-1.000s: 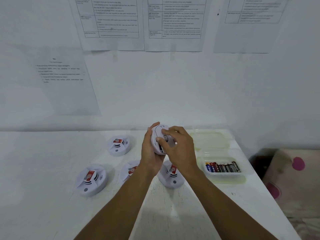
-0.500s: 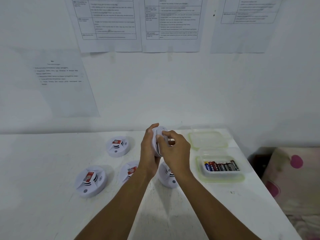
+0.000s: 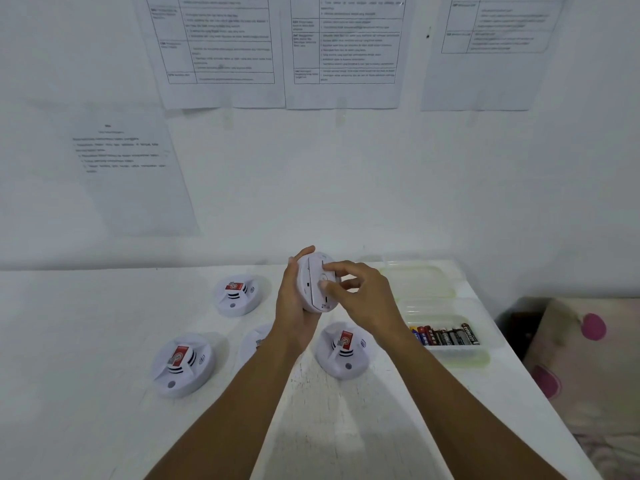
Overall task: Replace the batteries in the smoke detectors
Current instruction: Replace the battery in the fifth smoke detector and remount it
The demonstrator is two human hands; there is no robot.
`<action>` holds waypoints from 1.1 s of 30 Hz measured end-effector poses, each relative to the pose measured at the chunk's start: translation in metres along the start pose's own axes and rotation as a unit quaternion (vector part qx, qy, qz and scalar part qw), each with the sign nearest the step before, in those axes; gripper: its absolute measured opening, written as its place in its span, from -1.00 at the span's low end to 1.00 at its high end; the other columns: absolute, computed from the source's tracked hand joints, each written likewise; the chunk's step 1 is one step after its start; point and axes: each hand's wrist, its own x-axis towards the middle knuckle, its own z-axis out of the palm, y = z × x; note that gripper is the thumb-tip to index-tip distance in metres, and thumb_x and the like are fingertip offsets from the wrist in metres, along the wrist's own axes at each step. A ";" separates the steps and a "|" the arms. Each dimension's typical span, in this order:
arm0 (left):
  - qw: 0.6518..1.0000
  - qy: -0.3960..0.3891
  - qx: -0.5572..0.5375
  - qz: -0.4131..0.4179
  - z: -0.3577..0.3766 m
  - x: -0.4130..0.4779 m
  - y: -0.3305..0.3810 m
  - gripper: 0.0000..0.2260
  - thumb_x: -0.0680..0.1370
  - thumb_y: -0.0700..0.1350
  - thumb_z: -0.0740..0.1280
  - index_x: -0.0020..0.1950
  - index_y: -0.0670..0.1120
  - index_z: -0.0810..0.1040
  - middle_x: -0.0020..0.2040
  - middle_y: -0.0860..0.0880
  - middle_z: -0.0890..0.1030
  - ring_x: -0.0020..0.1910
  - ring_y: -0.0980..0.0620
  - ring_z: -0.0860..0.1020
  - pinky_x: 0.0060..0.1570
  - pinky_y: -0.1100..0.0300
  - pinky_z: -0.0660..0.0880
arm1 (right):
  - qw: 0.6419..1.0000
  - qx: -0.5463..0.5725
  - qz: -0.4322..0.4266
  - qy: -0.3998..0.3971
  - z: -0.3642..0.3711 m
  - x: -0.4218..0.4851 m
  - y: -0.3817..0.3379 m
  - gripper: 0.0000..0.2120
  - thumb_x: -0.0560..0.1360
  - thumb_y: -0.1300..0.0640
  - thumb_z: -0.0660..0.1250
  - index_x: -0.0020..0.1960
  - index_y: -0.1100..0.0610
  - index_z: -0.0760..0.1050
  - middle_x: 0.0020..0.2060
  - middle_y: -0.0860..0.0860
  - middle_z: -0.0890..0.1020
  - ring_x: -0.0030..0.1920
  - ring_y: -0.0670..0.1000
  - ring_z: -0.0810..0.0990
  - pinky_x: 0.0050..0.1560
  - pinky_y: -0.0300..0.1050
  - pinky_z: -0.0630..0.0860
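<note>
One smoke detector (image 3: 313, 284), on edge — left hand (image 3: 294, 313) wraps it. I see right hand (image 3: 370, 299) pinching its back.

Wall sheets (image 3: 221, 46): printed tables, too blurred to read.
Batteries (image 3: 446, 336): brand lettering illegible.
Detector stickers (image 3: 180, 355): red, unreadable.
</note>
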 end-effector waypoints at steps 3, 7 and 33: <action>1.000 -0.007 -0.009 -0.001 0.005 -0.001 0.001 -0.66 0.65 0.13 0.08 0.25 0.03 0.53 0.14 -0.10 0.61 0.11 -0.14 0.58 0.20 -0.12 0.45 | 1.000 -0.014 0.004 0.008 0.001 -0.001 -0.002 -0.65 0.38 0.01 0.54 0.14 -0.05 0.60 0.08 -0.08 0.59 -0.10 -0.15 0.62 -0.19 -0.45 0.51; 1.000 -0.021 -0.022 -0.004 0.011 -0.004 0.001 -0.68 0.65 0.11 0.09 0.24 0.02 0.53 0.11 -0.09 0.64 -0.01 -0.11 0.64 -0.04 0.01 0.59 | 0.997 -0.070 -0.007 0.024 0.004 -0.002 -0.005 -0.53 0.32 -0.06 0.57 0.19 -0.08 0.55 0.10 -0.08 0.59 -0.07 -0.09 0.61 -0.09 -0.30 0.58; 0.994 0.016 0.099 0.048 0.006 -0.002 -0.001 -0.75 0.66 0.07 0.11 0.23 0.11 0.51 0.14 -0.01 0.61 0.12 -0.03 0.59 -0.07 0.13 0.59 | 0.996 0.000 0.029 0.079 0.031 -0.007 0.002 -0.72 0.50 0.01 0.41 0.20 -0.01 0.63 0.15 -0.07 0.64 0.04 -0.07 0.62 0.14 -0.10 0.57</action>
